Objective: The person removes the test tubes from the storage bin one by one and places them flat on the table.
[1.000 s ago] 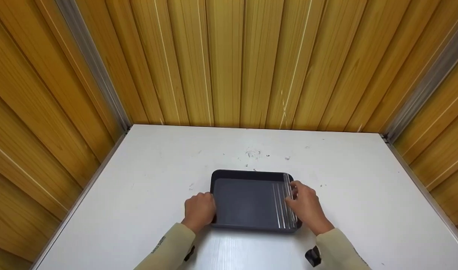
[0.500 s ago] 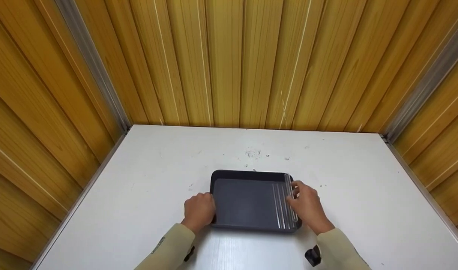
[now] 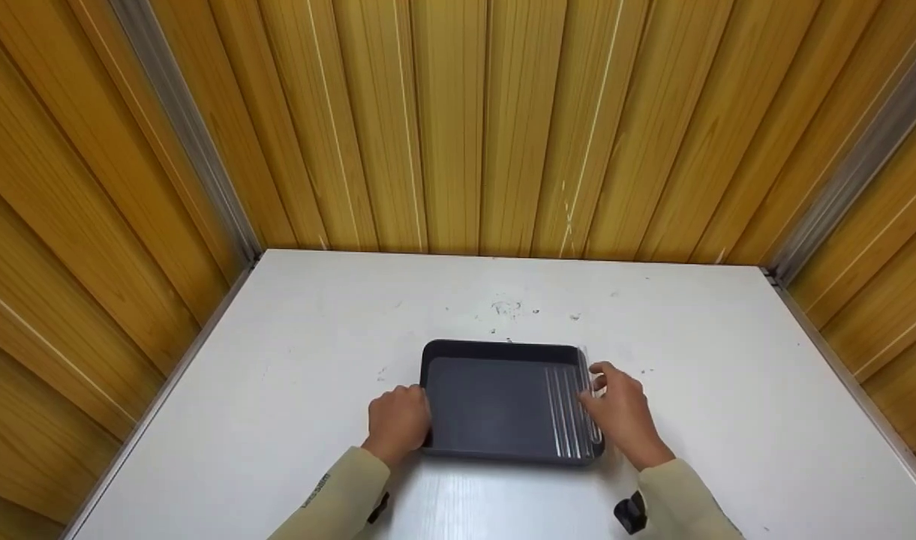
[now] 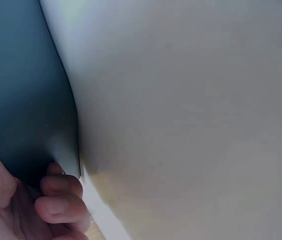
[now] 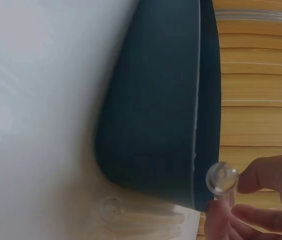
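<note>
A dark rectangular tray (image 3: 488,401) stands on the white table. My left hand (image 3: 400,421) grips its left side; in the left wrist view the curled fingers (image 4: 61,205) are at the tray's lower edge. Over the right rim my right hand (image 3: 619,409) pinches a clear test tube (image 5: 222,178) between thumb and fingers. This tube runs lengthwise along the rim in the head view, its near end by the front right corner. Several more clear test tubes (image 3: 564,420) lie side by side in the right part of the tray.
The white table (image 3: 337,322) has small dark marks (image 3: 506,308) behind the tray. Wood-patterned panels (image 3: 450,127) close off the back and both sides, with grey metal posts (image 3: 195,135) at the corners. The glossy tabletop mirrors the tube's end (image 5: 112,209) faintly.
My right hand has shifted slightly to the right with the pinched test tube, from just inside the tray's right edge to over the rim. Left hand and tray have stayed put.
</note>
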`<state>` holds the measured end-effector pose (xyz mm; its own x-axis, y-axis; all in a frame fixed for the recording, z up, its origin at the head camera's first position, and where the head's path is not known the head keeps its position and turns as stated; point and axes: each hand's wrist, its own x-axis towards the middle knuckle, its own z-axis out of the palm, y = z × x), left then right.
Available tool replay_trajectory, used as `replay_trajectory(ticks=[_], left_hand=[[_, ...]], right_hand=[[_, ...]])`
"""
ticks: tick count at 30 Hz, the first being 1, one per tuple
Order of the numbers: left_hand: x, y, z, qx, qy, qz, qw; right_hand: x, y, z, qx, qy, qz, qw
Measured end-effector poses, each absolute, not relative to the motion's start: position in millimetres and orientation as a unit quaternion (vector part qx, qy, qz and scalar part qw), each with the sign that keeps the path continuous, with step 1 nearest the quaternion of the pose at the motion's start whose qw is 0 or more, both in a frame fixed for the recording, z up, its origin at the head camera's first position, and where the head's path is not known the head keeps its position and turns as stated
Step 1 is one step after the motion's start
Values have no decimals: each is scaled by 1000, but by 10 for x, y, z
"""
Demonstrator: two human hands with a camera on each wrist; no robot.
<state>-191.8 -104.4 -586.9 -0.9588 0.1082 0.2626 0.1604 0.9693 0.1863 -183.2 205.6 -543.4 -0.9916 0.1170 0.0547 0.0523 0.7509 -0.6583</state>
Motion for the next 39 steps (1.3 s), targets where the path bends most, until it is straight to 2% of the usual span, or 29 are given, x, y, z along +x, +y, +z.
replay_trajectory(ticks=[26,39], left_hand=[[-1921,-1034,-5847,-64,-985,-107,121],[-1930,-1043,-5865,-70,-984,-102,126]], right_hand=[[-1828,2238,-5576,-59,-931,347,92],[-1822,2363,-5632,-68,-932,345,82]])
